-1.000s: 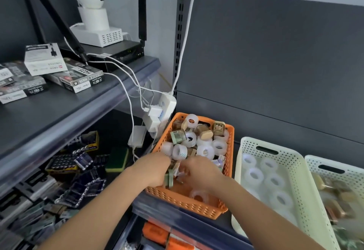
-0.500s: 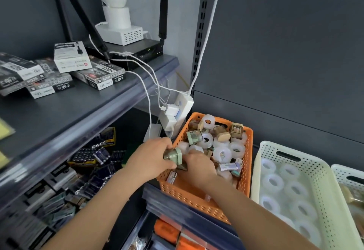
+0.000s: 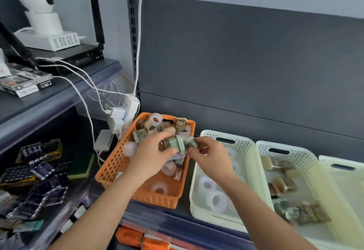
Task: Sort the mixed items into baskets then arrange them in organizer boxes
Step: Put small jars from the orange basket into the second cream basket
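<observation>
An orange basket on the shelf holds mixed white tape rolls and patterned tape rolls. Above its right side both hands meet on a cluster of green and brown patterned tape rolls. My left hand grips the cluster from the left. My right hand pinches its right end. To the right stands a cream basket with white tape rolls. A second cream basket holds patterned rolls.
A third cream basket shows at the right edge. A white power strip with plugs and cables hangs left of the orange basket. The upper left shelf carries boxes, a router and a white camera. Battery packs lie below.
Both hands lifted from the basket's front to above its right side, now holding more patterned rolls together. The view shifted right, bringing the cream baskets further into sight.
</observation>
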### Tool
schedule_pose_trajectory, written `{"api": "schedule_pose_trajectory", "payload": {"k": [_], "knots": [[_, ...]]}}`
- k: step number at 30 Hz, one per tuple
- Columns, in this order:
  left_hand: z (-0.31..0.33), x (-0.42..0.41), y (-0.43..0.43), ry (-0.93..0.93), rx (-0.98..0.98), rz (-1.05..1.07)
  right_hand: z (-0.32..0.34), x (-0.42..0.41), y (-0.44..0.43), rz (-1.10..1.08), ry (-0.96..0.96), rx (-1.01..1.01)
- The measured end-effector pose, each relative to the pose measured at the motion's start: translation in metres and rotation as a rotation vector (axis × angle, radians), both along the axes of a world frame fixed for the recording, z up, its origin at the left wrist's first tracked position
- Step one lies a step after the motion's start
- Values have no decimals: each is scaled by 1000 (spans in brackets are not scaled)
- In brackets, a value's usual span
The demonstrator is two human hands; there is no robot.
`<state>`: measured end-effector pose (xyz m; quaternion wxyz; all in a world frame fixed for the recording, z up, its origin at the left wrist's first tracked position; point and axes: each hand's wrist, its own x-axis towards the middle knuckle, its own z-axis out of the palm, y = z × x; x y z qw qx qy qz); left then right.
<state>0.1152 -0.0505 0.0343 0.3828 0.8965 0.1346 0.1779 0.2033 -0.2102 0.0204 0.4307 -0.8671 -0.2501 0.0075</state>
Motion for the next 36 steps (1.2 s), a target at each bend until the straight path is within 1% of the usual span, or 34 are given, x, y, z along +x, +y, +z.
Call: {"api": "schedule_pose_trajectory", "payload": {"k": [5,10,14,15,17,19,21,23,25,28,31,33,36], "knots": [[-7,30,-80,15,-33,-137,-2,9,-87,-152,-19,45],[-21,53,-161,49,-25,-290,-10,15,-175,-250,-51,-58],[-29,70,-220,61,86,-421,-22,19,-234,-325,-80,-204],[-31,74,-233,57,130,-440,-25,21,-246,-342,-91,-233],[-37,82,-253,33,276,-462,-30,25,-264,-380,-89,-276],[-48,86,-268,4,454,-477,-35,28,-275,-392,-74,-354],[-56,87,-275,8,612,-476,-42,31,-282,-347,-94,-481],[-61,89,-276,45,736,-495,-48,32,-285,-261,-97,-595],[-64,92,-274,131,813,-528,-51,34,-285,-188,-75,-656],[-64,95,-272,282,845,-557,-49,40,-282,-118,-89,-715],[-60,97,-272,350,829,-563,-47,43,-280,-83,-92,-740],[-57,95,-270,351,816,-542,-47,44,-279,-91,-98,-726],[-52,89,-262,268,779,-504,-44,45,-272,-113,-136,-677]]}}
